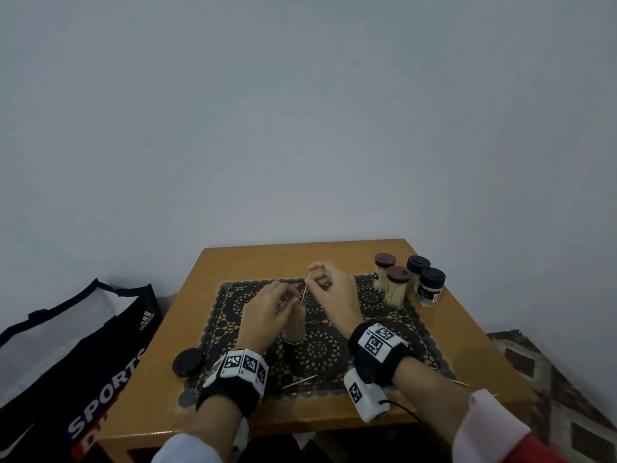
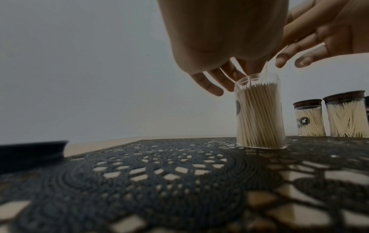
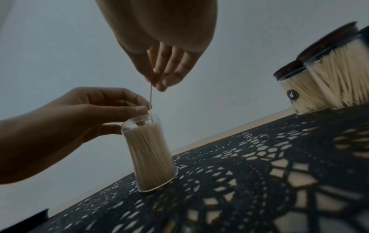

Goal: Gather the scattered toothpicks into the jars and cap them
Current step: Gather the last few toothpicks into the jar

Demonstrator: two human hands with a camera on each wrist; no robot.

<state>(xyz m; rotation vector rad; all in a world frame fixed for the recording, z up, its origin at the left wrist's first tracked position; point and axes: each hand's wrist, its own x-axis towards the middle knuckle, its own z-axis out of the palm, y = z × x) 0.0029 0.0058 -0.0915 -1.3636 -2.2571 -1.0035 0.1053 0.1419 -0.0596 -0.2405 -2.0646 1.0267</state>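
Toothpick (image 3: 150,97) pinched at upper end by right hand (image 1: 334,295); long axis near vertical, lower tip at mouth of open jar (image 3: 148,151), likely so it slides in among packed sticks. Jar upright on dark lace mat (image 1: 384,315), mid surface (image 1: 233,259). Left hand (image 1: 267,312) curls fingers at jar rim, apparently steadying it. Black cap (image 1: 188,361) lies near-left, off jar. Four capped jars (image 1: 397,285) far right. Loose toothpicks (image 1: 299,381) on near mat.
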